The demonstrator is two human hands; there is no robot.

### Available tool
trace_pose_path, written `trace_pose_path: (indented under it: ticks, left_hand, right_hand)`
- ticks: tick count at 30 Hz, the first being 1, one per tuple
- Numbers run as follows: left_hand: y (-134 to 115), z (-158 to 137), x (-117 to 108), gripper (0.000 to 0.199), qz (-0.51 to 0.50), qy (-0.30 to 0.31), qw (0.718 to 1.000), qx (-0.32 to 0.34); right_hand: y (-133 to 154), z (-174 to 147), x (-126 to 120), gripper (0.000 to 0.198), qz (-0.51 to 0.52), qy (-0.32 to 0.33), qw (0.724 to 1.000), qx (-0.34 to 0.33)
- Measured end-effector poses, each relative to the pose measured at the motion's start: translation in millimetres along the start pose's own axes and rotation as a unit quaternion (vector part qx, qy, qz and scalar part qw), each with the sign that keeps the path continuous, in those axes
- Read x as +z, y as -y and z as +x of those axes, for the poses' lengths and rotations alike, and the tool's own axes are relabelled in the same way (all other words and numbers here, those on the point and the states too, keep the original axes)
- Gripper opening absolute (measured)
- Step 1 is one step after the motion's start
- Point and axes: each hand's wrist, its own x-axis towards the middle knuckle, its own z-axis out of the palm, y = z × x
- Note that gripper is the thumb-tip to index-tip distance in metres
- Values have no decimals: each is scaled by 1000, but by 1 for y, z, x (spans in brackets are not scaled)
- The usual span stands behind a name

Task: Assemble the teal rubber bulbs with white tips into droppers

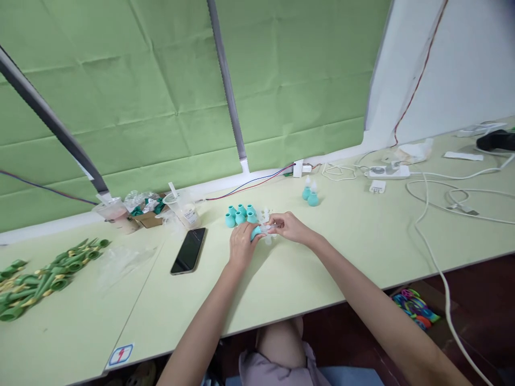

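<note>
My left hand is closed around a small teal rubber bulb, which lies tilted with its neck to the right. Pinched in my right hand is a clear plastic tip, touching the bulb's neck; whether it sits inside cannot be made out. Several open-necked teal bulbs stand in rows just beyond my left hand. Loose translucent tips lie behind and under my fingers. Farther back to the right stand teal bulbs with clear tips on them.
A black phone and two plastic drink cups are to the left. Green horn-shaped pieces cover the far left. A power strip and white cables spread over the right. A green sheet hangs behind the table.
</note>
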Motion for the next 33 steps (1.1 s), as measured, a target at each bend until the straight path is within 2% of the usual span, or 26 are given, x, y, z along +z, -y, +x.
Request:
trace_pose_path:
  ticks: [8,14,22,26,28,31,33]
  left_hand:
    - [1,0,3,31,-8,37,999,4]
    - [-1,2,2,33,-49,31,998,-5]
    - [1,3,3,38,-52,58,997,15]
    - [0,6,2,50,-92,59,994,-27]
    - [-4,9,2,59,-166,33,982,-84]
    - [-9,10,2,58,-314,-10,936,-160]
    - [-12,8,4,57,-376,-32,906,-191]
  right_hand:
    - [5,-1,-2,6,-44,19,999,-5]
    - [11,-1,-5,8,-27,25,999,-4]
    - [7,0,-2,8,15,39,999,8]
    - [8,1,-1,7,-20,13,1000,13]
    - [11,2,-2,21,-24,-42,999,18]
    - [13,5,-3,61,-2,-150,988,24]
    - [11,6,1,78,24,-163,986,22]
